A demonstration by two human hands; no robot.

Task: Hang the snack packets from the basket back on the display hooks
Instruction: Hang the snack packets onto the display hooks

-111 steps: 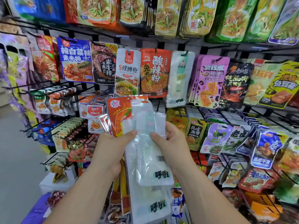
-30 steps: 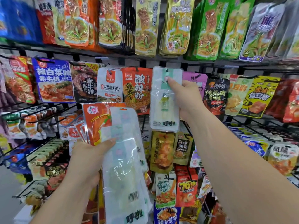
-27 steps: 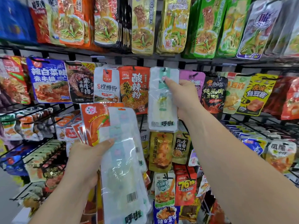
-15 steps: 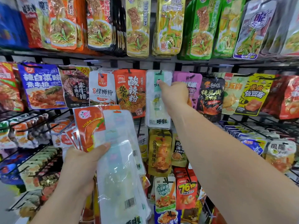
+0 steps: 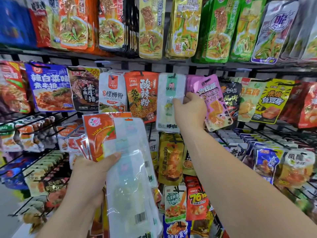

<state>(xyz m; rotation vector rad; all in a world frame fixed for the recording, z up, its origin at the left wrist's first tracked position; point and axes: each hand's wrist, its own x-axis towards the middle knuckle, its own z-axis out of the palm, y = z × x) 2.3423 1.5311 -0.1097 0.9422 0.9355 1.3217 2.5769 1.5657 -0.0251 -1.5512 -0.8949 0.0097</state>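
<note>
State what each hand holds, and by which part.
Left hand: stack of clear white plastic packets with an orange packet, pinched mid-height. Right hand: purple packet, by its left edge.

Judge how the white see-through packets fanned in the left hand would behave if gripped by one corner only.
The white packets would probably flop: they are thin, flat film pouches that already bend below the left hand. Their glossy, glaring surface suggests they could slide apart. They look light, since one thumb pins several.

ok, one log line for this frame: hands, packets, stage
left hand: holds packet stack | right hand: at hung white packet, touching purple packet | stage: restocking hooks
</note>
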